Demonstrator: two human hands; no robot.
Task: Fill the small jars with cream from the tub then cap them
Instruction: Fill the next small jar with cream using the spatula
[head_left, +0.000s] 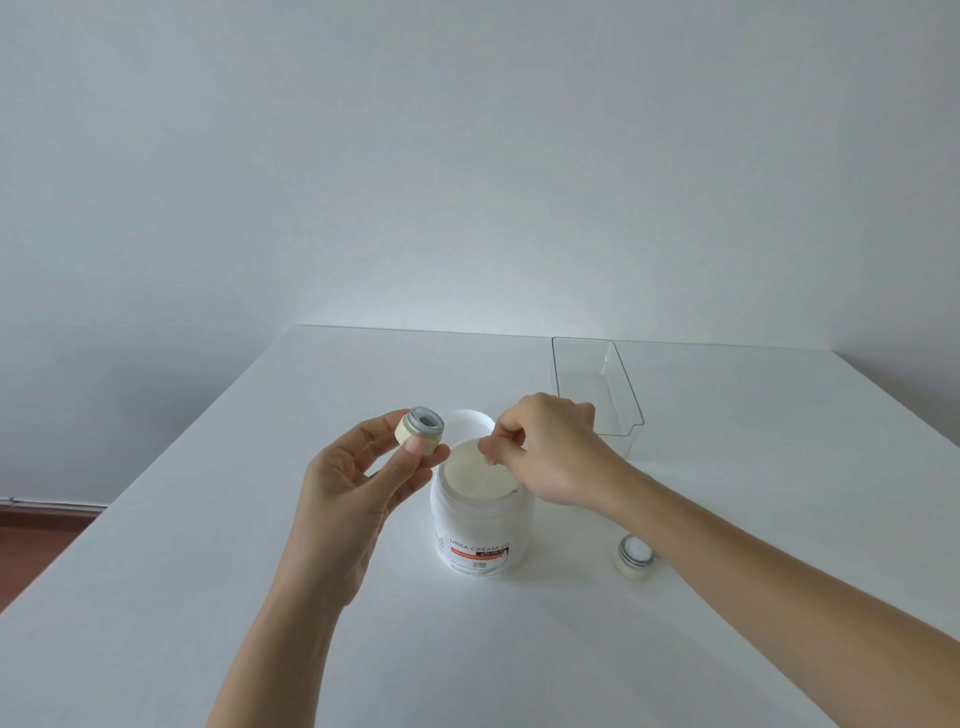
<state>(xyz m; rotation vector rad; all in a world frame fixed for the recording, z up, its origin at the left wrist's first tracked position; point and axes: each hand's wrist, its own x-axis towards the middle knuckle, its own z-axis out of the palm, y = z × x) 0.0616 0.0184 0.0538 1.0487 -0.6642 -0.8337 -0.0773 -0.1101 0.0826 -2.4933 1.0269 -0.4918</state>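
A white tub (480, 535) labelled "UREA CREAM" stands open at the table's middle, with pale cream (475, 475) filling its mouth. My left hand (358, 483) holds a small cream-coloured jar (418, 434) with a grey threaded neck, uncapped and tilted, just left of the tub. My right hand (550, 447) hovers over the tub and pinches a thin clear spatula (488, 460) whose tip reaches into the cream. A second small jar (636, 558) stands uncapped on the table to the right of the tub, white inside.
The tub's white lid (467, 421) lies behind the tub. A clear plastic bin (597, 384) stands at the back right of the white table (260, 571). The table's left edge drops to a brown floor (31, 540).
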